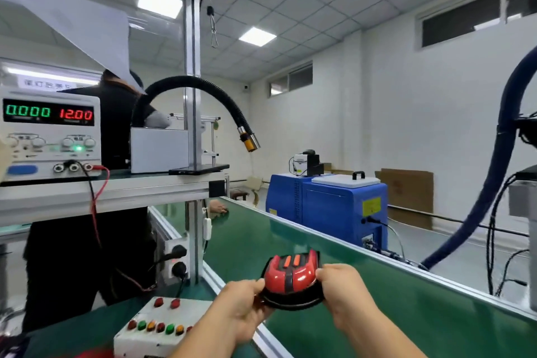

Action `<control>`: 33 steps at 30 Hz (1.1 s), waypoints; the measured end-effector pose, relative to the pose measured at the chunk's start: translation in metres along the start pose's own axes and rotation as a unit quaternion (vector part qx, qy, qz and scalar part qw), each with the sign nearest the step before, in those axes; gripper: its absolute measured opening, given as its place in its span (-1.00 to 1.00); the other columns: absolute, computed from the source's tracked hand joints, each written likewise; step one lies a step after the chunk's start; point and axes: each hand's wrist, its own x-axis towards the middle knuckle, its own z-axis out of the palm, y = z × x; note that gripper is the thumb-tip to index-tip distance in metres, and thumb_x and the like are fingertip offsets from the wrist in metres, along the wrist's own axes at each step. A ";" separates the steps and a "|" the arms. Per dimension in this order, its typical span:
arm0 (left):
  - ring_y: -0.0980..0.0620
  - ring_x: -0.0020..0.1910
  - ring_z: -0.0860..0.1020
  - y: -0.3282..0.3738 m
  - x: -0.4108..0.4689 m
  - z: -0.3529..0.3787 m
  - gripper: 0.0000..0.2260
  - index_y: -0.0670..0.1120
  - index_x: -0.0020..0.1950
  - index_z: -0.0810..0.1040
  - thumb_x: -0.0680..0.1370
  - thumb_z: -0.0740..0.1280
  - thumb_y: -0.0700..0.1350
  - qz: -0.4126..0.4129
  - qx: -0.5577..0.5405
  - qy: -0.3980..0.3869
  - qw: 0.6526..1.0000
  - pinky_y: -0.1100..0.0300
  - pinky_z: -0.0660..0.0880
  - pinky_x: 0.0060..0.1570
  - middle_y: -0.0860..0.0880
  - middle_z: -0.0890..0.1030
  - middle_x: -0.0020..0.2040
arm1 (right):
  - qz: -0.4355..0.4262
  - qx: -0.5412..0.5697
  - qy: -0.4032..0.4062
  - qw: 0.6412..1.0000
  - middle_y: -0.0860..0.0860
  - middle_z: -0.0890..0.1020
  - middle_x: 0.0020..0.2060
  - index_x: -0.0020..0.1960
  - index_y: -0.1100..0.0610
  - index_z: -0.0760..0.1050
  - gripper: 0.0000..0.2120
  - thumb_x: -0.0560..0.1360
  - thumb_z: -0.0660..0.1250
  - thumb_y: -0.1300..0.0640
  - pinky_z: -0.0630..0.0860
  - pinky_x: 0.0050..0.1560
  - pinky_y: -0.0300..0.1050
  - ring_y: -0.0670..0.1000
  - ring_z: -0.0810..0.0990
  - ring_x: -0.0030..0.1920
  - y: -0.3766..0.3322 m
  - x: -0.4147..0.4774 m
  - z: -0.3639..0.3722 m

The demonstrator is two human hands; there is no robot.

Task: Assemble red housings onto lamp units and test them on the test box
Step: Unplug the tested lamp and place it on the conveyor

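A lamp unit (291, 279) with a red housing, black centre stripe and black base rim is held over the green conveyor belt (363, 293). My left hand (238, 305) grips its left edge and my right hand (345, 291) grips its right edge. The white test box (157, 325) with rows of red, green and orange buttons sits at the lower left, beside my left forearm, apart from the lamp.
A power supply (49, 136) reading 0.000 and 12.00 stands on the shelf at left, with red and black leads hanging down. Another person in black stands behind it. A black flexible hose (203, 90) arches overhead. A blue machine (328, 206) stands beyond the belt.
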 end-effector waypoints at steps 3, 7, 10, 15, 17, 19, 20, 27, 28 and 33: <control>-0.15 -0.35 0.60 -0.002 0.010 0.003 -0.71 -0.37 -0.08 0.55 0.64 0.04 -0.39 -0.011 -0.047 -0.008 0.999 0.16 0.57 -0.54 -0.24 0.65 -0.32 | -0.073 -0.107 0.001 0.992 0.23 0.66 -0.24 -0.15 0.31 0.61 -0.79 0.43 0.18 0.38 0.36 -0.26 -0.14 0.06 0.48 -0.30 -0.020 0.002 0.010; -0.17 -0.46 0.64 0.001 0.024 0.006 -0.67 -0.36 -0.05 0.53 0.66 -0.02 -0.36 -0.019 -0.116 -0.015 0.993 0.10 0.55 -0.59 -0.29 0.65 -0.33 | -0.174 -0.225 -0.019 0.959 -0.01 0.62 -0.22 -0.03 0.15 0.59 -0.76 0.49 0.16 0.29 0.45 -0.34 -0.20 0.02 0.59 -0.23 -0.047 -0.003 0.023; -0.28 -0.25 0.64 0.006 0.031 0.006 -0.68 -0.44 0.07 0.50 0.65 -0.03 -0.37 -0.028 -0.140 -0.033 0.989 -0.02 0.61 -0.49 -0.37 0.65 -0.20 | -0.232 -0.268 -0.017 0.935 -0.01 0.54 -0.14 0.17 0.15 0.55 -0.75 0.57 0.18 0.23 0.52 -0.18 -0.18 -0.02 0.58 -0.16 -0.058 -0.003 0.030; -0.12 -0.41 0.67 0.016 0.031 0.001 -0.74 -0.37 -0.03 0.55 0.65 0.08 -0.34 0.024 -0.119 -0.004 0.993 0.10 0.61 -0.47 -0.27 0.67 -0.29 | -0.198 -0.218 -0.021 0.955 -0.03 0.58 -0.17 -0.05 0.03 0.49 -0.84 0.57 0.19 0.25 0.42 -0.27 -0.21 -0.06 0.50 -0.22 -0.052 0.013 0.031; 0.03 -0.44 0.65 0.025 0.030 0.001 -0.80 -0.29 -0.07 0.59 0.64 0.19 -0.29 0.080 -0.078 0.016 0.994 0.22 0.58 -0.48 -0.16 0.69 -0.33 | -0.089 -0.051 -0.026 0.994 0.06 0.55 -0.31 -0.24 0.18 0.49 -0.77 0.50 0.16 0.38 0.36 -0.34 -0.16 0.00 0.45 -0.32 -0.040 0.024 0.029; 0.05 -0.38 0.67 0.034 0.028 0.005 -0.87 -0.27 -0.03 0.61 0.61 0.28 -0.26 0.110 -0.015 0.032 0.993 0.26 0.58 -0.44 -0.12 0.70 -0.27 | 0.039 0.123 -0.029 0.991 0.14 0.55 -0.37 -0.26 0.26 0.52 -0.74 0.46 0.13 0.47 0.37 -0.46 -0.21 0.05 0.47 -0.42 -0.025 0.031 0.028; 0.01 -0.34 0.67 0.038 0.028 0.008 -0.89 -0.29 -0.01 0.60 0.59 0.31 -0.27 0.113 0.015 0.047 0.992 0.24 0.59 -0.42 -0.15 0.70 -0.22 | 0.079 0.174 -0.028 0.981 0.16 0.58 -0.37 -0.22 0.30 0.53 -0.76 0.47 0.13 0.48 0.42 -0.50 -0.21 0.05 0.52 -0.45 -0.018 0.033 0.029; -0.13 -0.18 0.60 0.055 0.028 0.014 -0.89 -0.34 -0.09 0.51 0.56 0.36 -0.30 0.071 0.098 0.110 0.987 0.16 0.62 -0.43 -0.25 0.57 -0.11 | 0.127 0.177 -0.043 0.975 0.19 0.52 -0.29 -0.22 0.32 0.44 -0.82 0.52 0.16 0.45 0.57 -0.51 -0.14 0.11 0.55 -0.33 -0.005 0.040 0.030; -0.09 -0.23 0.57 0.056 0.028 0.014 -0.90 -0.33 -0.11 0.51 0.58 0.33 -0.31 0.062 0.090 0.106 0.988 0.18 0.60 -0.49 -0.23 0.56 -0.17 | 0.117 0.163 -0.040 0.979 0.18 0.53 -0.32 -0.24 0.32 0.45 -0.81 0.51 0.17 0.45 0.57 -0.48 -0.14 0.10 0.55 -0.34 -0.006 0.040 0.028; -0.06 -0.25 0.53 0.037 0.026 0.010 -0.79 -0.28 -0.10 0.52 0.64 0.12 -0.37 0.018 0.092 0.061 0.994 0.08 0.54 -0.32 -0.19 0.57 -0.21 | 0.022 0.083 -0.043 0.995 0.22 0.67 -0.16 -0.09 0.36 0.59 -0.73 0.42 0.13 0.49 0.57 -0.17 -0.09 0.11 0.62 -0.20 -0.008 0.027 0.021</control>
